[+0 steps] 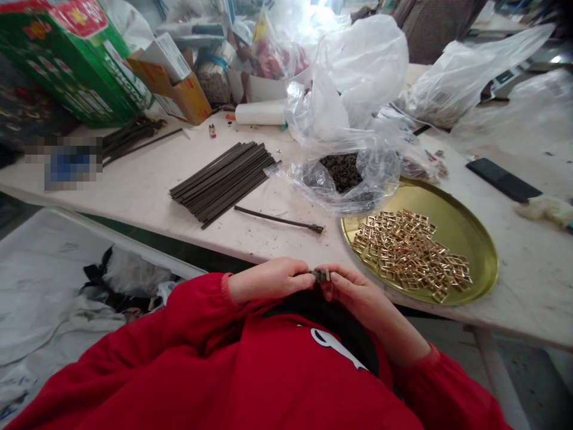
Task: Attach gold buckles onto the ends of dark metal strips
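Note:
Close to my body, at the table's front edge, my left hand (286, 278) pinches a dark strap (316, 275). My right hand (347, 286) grips the strap's other part, where a small gold buckle (327, 275) shows between the fingertips. Most of the strap is hidden by my hands. Just beyond them a single dark strap (273, 217) with a buckle at its right end lies on the table. A bundle of flat dark straps (224, 182) lies behind it. To the right, a round gold tray (486, 263) holds a heap of gold buckles (412, 251).
A clear plastic bag (376, 185) with small dark pieces (342, 170) stands behind the tray. More plastic bags (358, 65), a white roll (261, 113) and a green box (71, 65) line the back. A black phone-like slab (504, 179) lies right. Below left is a white bin (89, 230).

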Tool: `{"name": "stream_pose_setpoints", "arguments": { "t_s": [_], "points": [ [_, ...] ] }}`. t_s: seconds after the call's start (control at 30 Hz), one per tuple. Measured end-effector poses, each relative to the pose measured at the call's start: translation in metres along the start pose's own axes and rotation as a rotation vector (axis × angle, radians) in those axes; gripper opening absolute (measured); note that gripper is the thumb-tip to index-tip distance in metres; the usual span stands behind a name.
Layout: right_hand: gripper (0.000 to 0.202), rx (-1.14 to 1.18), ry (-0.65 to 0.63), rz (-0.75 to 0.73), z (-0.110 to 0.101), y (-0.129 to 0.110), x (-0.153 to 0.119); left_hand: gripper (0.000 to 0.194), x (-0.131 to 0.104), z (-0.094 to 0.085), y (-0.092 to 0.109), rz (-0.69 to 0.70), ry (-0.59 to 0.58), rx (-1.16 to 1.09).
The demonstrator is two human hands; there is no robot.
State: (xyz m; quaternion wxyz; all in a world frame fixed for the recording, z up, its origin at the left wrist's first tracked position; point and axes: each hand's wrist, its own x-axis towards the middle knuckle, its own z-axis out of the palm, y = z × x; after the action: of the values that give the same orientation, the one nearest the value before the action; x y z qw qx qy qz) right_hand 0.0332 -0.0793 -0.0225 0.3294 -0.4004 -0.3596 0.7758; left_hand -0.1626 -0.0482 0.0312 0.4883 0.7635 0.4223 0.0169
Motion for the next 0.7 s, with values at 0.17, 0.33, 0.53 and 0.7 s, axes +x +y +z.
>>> {"name": "stream_pose_setpoints", "arguments": {
  "t_s": [0.17, 0.33, 0.53, 0.7],
  "points": [
    [0.030, -0.189, 0.069, -0.039, 0.009, 0.010, -0.005, 0.031, -0.004, 0.007, 0.003, 0.024, 0.017, 0.116],
    [0.029, -0.264, 0.102, -0.126, 0.014, 0.012, -0.009, 0.032, -0.008, 0.005, 0.009, 0.037, 0.001, 0.222],
    [0.030, -0.381, -0.019, -0.119, 0.012, -0.010, -0.010, 0.033, -0.018, -0.006, 0.005, -0.028, -0.198, -0.012],
    [0.028, -0.611, -0.042, -0.249, 0.010, -0.011, -0.008, 0.031, -0.012, -0.003, -0.001, 0.022, -0.183, 0.029]
  ]
}}
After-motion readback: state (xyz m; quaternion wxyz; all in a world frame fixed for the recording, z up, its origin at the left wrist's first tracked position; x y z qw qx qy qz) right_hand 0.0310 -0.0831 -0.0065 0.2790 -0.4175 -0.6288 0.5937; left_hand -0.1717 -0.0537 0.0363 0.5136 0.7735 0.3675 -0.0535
